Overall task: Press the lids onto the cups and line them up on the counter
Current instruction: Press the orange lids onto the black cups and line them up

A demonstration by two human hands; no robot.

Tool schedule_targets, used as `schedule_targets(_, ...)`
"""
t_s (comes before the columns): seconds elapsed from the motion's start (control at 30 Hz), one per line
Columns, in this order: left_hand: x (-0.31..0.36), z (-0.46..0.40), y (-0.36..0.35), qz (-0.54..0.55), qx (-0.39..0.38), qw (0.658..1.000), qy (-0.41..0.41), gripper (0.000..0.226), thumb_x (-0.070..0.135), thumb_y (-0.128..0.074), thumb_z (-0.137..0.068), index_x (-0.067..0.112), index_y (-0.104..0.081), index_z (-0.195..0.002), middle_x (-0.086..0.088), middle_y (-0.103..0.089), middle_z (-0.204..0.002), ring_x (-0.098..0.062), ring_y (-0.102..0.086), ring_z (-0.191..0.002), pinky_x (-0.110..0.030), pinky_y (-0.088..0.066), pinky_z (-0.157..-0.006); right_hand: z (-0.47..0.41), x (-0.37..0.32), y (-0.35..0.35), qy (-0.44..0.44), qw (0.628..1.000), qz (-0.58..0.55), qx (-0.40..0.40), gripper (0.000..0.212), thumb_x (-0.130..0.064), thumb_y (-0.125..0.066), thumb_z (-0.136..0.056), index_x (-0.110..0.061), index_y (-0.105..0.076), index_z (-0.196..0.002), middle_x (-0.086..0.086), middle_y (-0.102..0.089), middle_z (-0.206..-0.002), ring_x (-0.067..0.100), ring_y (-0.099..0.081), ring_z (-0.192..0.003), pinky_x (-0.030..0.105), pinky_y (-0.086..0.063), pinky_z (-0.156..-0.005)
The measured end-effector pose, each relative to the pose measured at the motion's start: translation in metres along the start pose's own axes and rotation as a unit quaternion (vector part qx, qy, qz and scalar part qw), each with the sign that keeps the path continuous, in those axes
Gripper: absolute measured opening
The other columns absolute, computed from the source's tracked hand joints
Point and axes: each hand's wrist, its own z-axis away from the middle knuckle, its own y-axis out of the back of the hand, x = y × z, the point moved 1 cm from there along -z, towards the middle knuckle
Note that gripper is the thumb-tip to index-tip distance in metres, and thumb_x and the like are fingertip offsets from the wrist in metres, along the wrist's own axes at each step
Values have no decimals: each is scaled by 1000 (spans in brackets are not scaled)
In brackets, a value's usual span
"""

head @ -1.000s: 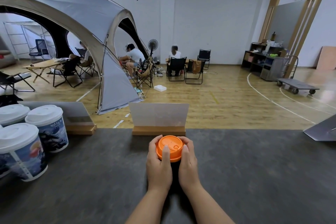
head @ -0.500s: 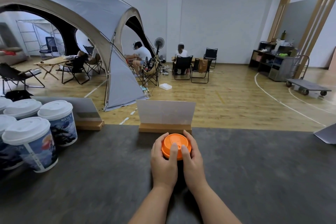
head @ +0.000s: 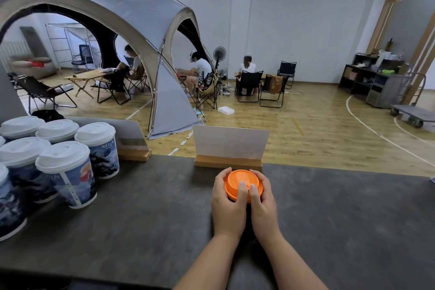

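Since a second ago the view has swung left, so more of the white-lidded cups [head: 66, 172] show at the counter's [head: 329, 219] left end — the hands have kept their place. Both grip the orange lid [head: 240, 180] from either side, left hand [head: 229, 205] and right hand [head: 262, 205] curled round its rim with thumbs pressing on top. It sits mid-counter just before a wooden-based sign [head: 230, 146], the cup beneath hidden by the hands.

Bright even indoor light, wide-angle edge bending.
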Motion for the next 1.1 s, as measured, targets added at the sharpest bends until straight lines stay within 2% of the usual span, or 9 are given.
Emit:
schedule_targets(0.13, 7, 3, 0, -4, -11, 1000, 21, 50, 61, -54, -79, 41, -38, -122, 16, -53, -116, 0, -56, -101, -20, -49, -80, 2, -1, 0, 4, 1000, -8, 3, 54, -70, -45, -73, -46, -47, -120, -14, -54, -119, 13, -57, -109, 30, -51, -87)
schedule_targets(0.27, 7, 4, 14, 48, -13, 997, 66, 15, 50, -41, -100, 47, -37, -115, 7, -54, -119, -12, -57, -106, -37, -51, -92, 8, -10, -15, -2, 1000, -21, -10, 44, -62, -46, -78, -45, -46, -119, -12, -52, -121, 11, -55, -107, 25, -48, -82)
schedule_targets(0.33, 14, 3, 38, 61, 11, 996, 70, 21, 54, -30, -101, 50, -41, -118, 9, -54, -121, -10, -56, -109, -37, -51, -95, 15, -16, -34, -3, 999, -34, -41, 49, -68, -47, -78, -46, -44, -122, -15, -52, -120, 11, -55, -110, 32, -49, -91)
schedule_targets(0.47, 23, -5, 115, 79, 142, 986, 29, 52, 60, -23, -90, 39, -54, -127, 6, -54, -130, -7, -53, -119, -24, -42, -99, 40, -33, -100, -19, 989, -82, -120, 55, -58, -52, -83, -34, -37, -130, -19, -51, -119, 1, -55, -109, 18, -47, -88)
schedule_targets(0.6, 13, -6, 193, 126, 260, 957, 23, 44, 36, -23, -107, 21, -47, -141, -3, -55, -136, -3, -55, -113, -11, -41, -88, 66, -43, -181, -7, 978, -112, -177, 35, -27, -63, -86, -22, -47, -118, -9, -61, -112, -11, -62, -95, 10, -47, -80)
schedule_targets(0.67, 7, -7, 230, 147, 308, 940, 26, 48, 40, -24, -106, 18, -46, -142, -7, -55, -137, -10, -57, -116, -17, -42, -93, 78, -46, -217, -14, 969, -132, -207, 33, -15, -64, -90, -19, -48, -119, -6, -62, -112, -10, -62, -96, 10, -47, -80)
schedule_targets(0.77, 2, -9, 276, 174, 340, 923, 39, 59, 50, -27, -94, 15, -52, -136, -11, -59, -133, -19, -57, -120, -33, -42, -106, 93, -48, -260, -18, 960, -142, -240, 34, -20, -66, -89, -22, -50, -119, -7, -62, -114, -9, -62, -98, 12, -47, -81)
schedule_targets(0.9, -2, -15, 320, 189, 332, 923, 45, 52, 34, -18, -108, 8, -54, -135, -14, -62, -129, -14, -61, -108, -19, -46, -86, 107, -46, -301, -28, 955, -139, -261, 38, -33, -67, -85, -28, -49, -119, -7, -61, -117, -6, -61, -102, 15, -49, -84)
schedule_targets(1.1, -17, -21, 355, 184, 308, 931, 73, 52, 44, -20, -107, 18, -63, -120, -12, -64, -127, -25, -56, -124, -42, -35, -114, 116, -45, -335, -15, 964, -132, -232, 42, -38, -72, -82, -31, -48, -116, -7, -61, -115, -3, -61, -104, 22, -50, -91)
